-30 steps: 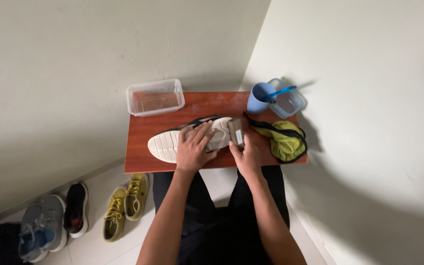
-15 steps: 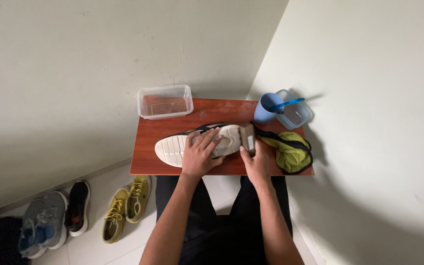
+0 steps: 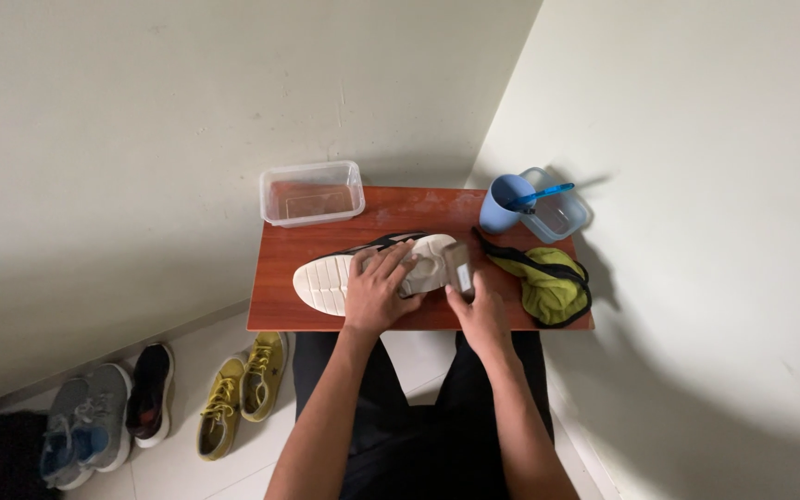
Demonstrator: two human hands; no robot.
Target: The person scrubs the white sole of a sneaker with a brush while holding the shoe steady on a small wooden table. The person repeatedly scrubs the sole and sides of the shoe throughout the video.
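Wedged into a corner, the wooden table [image 3: 326, 315] holds a white shoe [image 3: 377, 271], unmoved since before, under the flat-pressing left hand [image 3: 377, 292], while the right hand [image 3: 481, 315] keeps pinching a small brush [image 3: 460, 268] at its heel.

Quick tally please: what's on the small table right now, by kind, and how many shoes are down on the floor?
On the table:
Shoes: 1, the white shoe under the left hand
Brushes: 1, the brush in the right hand
Clear tubs: 2
Blue cups: 1
Green pouches: 1
Floor shoes: 4
Total: 10
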